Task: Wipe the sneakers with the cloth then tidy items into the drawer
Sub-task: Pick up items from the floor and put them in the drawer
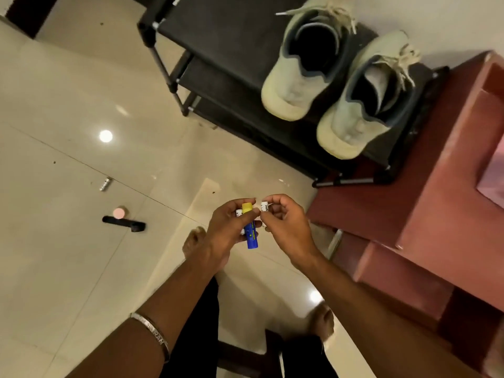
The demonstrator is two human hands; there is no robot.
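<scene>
Left hand (229,230) grips a blue glue stick with yellow cap (249,227) plus a small white item, right hand (283,227) pinches a small white tube (264,207) lettered "ght", while pale green lace-up sneakers (341,85) sit on the black shoe rack (218,36).

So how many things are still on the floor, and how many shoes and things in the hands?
Sneakers: 2
Floor items: 3 (silver tube, pink lid, black tool)
Held items: 2 (glue stick, white tube)
Total: 7
</scene>
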